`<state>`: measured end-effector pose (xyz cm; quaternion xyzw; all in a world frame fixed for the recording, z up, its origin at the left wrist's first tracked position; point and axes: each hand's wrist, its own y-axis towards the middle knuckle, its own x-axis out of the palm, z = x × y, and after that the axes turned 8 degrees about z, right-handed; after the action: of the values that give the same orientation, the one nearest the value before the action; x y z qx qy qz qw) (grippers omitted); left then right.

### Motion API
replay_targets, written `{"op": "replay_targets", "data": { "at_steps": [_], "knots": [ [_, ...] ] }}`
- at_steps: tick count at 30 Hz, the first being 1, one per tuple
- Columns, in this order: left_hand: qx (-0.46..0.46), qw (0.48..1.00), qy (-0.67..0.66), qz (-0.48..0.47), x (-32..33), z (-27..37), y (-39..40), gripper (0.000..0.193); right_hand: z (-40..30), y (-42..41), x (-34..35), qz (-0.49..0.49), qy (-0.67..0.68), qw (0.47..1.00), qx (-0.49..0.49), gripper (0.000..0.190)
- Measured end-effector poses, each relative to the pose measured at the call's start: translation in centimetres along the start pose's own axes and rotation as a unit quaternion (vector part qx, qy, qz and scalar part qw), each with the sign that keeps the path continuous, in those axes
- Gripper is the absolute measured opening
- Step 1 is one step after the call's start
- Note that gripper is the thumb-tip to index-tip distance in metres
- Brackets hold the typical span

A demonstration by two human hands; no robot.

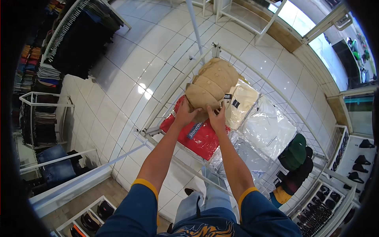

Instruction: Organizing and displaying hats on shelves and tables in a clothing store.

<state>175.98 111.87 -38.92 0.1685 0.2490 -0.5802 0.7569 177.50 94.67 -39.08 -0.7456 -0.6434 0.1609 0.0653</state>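
Note:
Both my hands are at the near end of a nested row of tan baseball caps (pixel 208 84). My left hand (pixel 185 114) grips the nearest cap's left side, and my right hand (pixel 217 117) has its fingers on the right side, by a black tag. Under the caps and my wrists lies a red shirt in clear plastic (pixel 204 145), with a blue printed strip. To the right are a cream packaged shirt (pixel 244 100), a white packaged shirt (pixel 271 130) and a grey packaged shirt (pixel 248 157). All rest on a white wire-mesh display table.
A green cap (pixel 297 151) tops another nested row of caps at the table's right corner. Clothes racks (pixel 80 41) and folded jeans (pixel 56 163) stand at left. A white metal pole (pixel 194 26) rises behind the table. Trays of sunglasses (pixel 321 204) are at lower right.

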Motion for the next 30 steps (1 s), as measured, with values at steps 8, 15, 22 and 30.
{"op": "replay_targets", "data": {
  "at_steps": [8, 15, 22, 30],
  "knots": [
    [-0.131, 0.991, 0.012, 0.019, 1.9, 0.9, 0.3, 0.079, 2.3, 1.6, 0.0, -0.034, -0.162, 0.986, -0.033, 0.087],
    [-0.115, 0.983, -0.018, 0.143, 1.5, -2.1, -2.7, 0.067, 1.9, -0.4, -0.8, -0.014, -0.163, 0.983, -0.082, 0.084],
    [-0.19, 0.969, -0.122, 0.103, -5.6, 4.6, -18.1, 0.054, -1.2, -13.4, -4.7, -0.024, -0.143, 0.989, -0.008, 0.055],
    [-0.26, 0.914, -0.201, 0.239, -15.5, 5.3, -44.0, 0.046, -4.1, -37.3, -1.6, -0.307, -0.053, 0.949, -0.045, 0.037]
  ]
}}
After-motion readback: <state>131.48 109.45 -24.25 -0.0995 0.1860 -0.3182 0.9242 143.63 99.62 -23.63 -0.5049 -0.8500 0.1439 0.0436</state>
